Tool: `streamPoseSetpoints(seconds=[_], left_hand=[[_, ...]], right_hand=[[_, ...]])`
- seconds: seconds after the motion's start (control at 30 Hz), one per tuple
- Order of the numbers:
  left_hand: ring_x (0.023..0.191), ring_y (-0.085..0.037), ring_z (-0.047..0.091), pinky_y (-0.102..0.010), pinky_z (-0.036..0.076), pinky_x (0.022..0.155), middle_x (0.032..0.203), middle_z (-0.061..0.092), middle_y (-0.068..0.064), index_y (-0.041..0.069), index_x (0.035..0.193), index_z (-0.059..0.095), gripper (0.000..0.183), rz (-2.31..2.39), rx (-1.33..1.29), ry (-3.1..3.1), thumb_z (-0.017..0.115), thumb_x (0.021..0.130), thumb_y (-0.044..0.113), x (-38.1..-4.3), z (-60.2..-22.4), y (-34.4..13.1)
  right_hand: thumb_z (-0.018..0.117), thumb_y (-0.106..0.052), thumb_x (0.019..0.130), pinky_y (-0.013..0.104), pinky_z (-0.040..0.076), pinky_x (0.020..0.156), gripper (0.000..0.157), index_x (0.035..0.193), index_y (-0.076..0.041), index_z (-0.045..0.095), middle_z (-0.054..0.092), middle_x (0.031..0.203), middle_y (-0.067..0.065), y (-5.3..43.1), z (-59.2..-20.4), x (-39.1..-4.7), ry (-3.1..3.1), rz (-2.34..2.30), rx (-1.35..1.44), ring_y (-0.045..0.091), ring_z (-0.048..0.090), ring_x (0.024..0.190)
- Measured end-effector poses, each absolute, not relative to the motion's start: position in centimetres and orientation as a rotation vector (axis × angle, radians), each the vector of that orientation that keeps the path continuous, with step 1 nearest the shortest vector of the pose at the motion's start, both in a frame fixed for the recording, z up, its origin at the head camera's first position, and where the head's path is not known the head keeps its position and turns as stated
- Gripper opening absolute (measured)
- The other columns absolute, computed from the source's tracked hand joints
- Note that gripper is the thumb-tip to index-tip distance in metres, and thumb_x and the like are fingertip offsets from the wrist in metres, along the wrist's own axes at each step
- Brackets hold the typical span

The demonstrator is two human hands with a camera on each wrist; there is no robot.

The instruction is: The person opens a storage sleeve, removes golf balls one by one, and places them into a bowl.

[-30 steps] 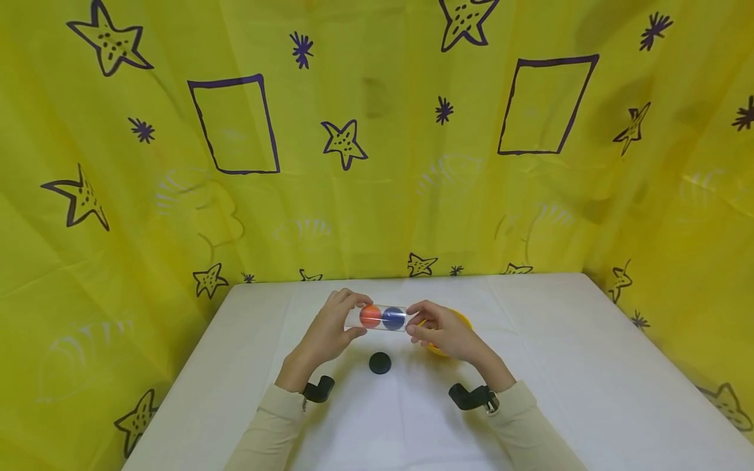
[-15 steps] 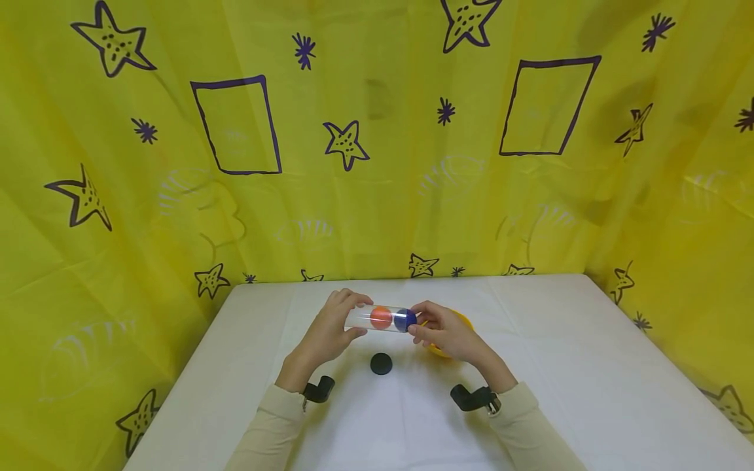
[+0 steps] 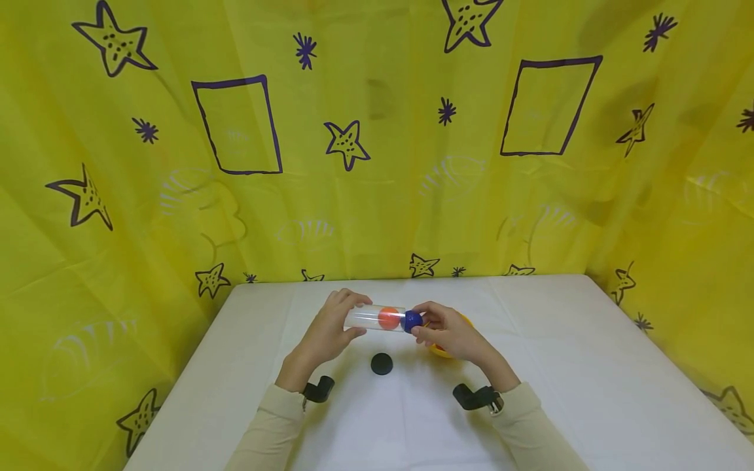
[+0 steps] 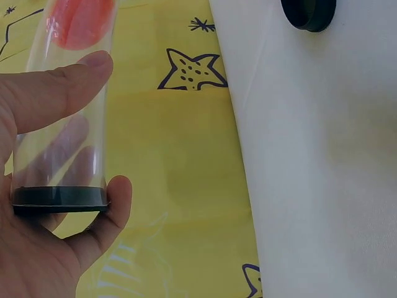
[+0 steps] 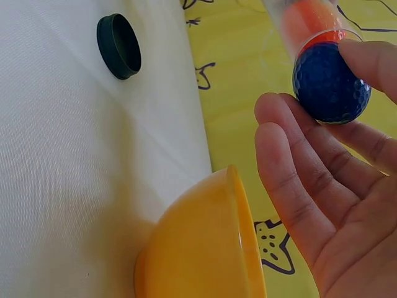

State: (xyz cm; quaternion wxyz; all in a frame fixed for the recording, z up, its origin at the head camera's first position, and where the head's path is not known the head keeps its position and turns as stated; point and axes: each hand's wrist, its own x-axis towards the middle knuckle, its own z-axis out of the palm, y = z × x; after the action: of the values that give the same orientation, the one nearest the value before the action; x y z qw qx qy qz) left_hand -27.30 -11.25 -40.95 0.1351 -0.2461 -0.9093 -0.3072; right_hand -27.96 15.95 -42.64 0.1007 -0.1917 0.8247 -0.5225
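Note:
A clear plastic tube (image 3: 363, 316) lies sideways above the table, gripped by my left hand (image 3: 330, 330) near its dark-capped end (image 4: 60, 197). Inside it an orange ball (image 3: 389, 318) sits close to the uncapped end. At that mouth, a dimpled blue golf ball (image 5: 332, 82) sticks out, mostly clear of the rim. The thumb and fingers of my right hand (image 3: 450, 332) pinch this blue ball. On the white table below rests a round dark lid (image 3: 381, 364), its hollow side showing in the right wrist view.
A yellow bowl (image 5: 198, 242) stands on the white table (image 3: 530, 366) below and behind my right hand, partly hidden by it. Yellow curtains (image 3: 377, 209) with drawn stars hang behind the table and at both sides.
The blue golf ball has moved right, from inside the tube to its mouth, between my right fingers. The orange ball has rolled right along the tube. My left hand stays in place.

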Motion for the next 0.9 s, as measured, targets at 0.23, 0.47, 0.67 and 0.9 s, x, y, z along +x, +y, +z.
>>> streamPoseSetpoints(seconds=[0.23,0.47,0.67,0.9], left_hand=[[0.108,-0.018,0.045,-0.035,0.049,0.091,0.118,0.056,0.001,0.023,0.121,0.057,0.050,-0.906,-0.725,-2.633,0.079,0.078,0.009,-27.33,-41.12,-11.19],[0.107,-0.018,0.045,-0.036,0.048,0.091,0.118,0.056,0.001,0.022,0.122,0.057,0.051,-0.929,-0.729,-2.626,0.079,0.078,0.009,-27.30,-41.18,-11.19],[0.108,-0.018,0.045,-0.036,0.049,0.091,0.118,0.056,0.001,0.023,0.122,0.057,0.052,-0.946,-0.725,-2.629,0.079,0.077,0.009,-27.33,-41.18,-11.19],[0.108,-0.020,0.045,-0.036,0.049,0.090,0.118,0.056,0.000,0.022,0.121,0.057,0.051,-0.960,-0.731,-2.620,0.079,0.077,0.008,-27.39,-41.24,-11.25]], right_hand=[[0.069,-0.031,0.088,0.039,0.055,0.078,0.039,0.121,-0.014,0.057,0.064,0.099,0.012,16.10,-42.33,-27.76,2.470,-1.533,-0.589,0.033,0.063,0.089],[0.070,-0.032,0.087,0.033,0.053,0.080,0.037,0.118,-0.016,0.059,0.065,0.099,0.009,16.10,-42.21,-27.76,2.530,-1.518,-0.591,0.022,0.062,0.089],[0.072,-0.032,0.085,0.033,0.052,0.082,0.036,0.116,-0.018,0.060,0.065,0.096,0.006,16.17,-42.20,-27.88,2.590,-1.526,-0.569,0.021,0.061,0.090],[0.072,-0.032,0.085,0.034,0.055,0.081,0.037,0.116,-0.017,0.059,0.064,0.097,0.008,16.82,-41.95,-27.94,2.620,-1.543,-0.542,0.021,0.061,0.091]])
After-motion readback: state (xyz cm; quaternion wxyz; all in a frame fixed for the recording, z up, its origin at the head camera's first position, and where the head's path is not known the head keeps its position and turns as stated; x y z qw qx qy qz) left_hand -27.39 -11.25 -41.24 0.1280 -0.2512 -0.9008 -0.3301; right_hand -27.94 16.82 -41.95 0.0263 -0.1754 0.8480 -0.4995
